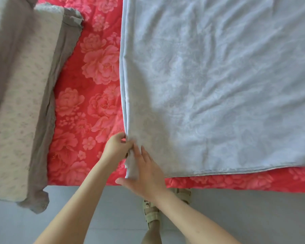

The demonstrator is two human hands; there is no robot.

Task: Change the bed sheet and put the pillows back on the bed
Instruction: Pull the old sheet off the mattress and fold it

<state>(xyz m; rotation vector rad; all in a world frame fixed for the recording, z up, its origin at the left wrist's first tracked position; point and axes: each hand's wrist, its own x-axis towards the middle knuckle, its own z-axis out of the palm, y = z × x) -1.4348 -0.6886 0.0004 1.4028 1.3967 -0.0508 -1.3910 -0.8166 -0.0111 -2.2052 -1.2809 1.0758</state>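
Red bed (88, 106), pale sheet (209, 85) corner half-hidden between left hand (115, 148) and right hand (146, 175)

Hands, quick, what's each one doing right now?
Left hand: pinches the pale blue sheet at its edge.
Right hand: open, flat on the sheet's corner.

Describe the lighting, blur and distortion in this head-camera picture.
Head view: soft, even daylight, no glare; faint shadows in the wrinkles of the pale blue sheet; the grey pillow at left is blurred, the left hand and right hand sharper; the wide lens seems to bow that sheet's left edge.
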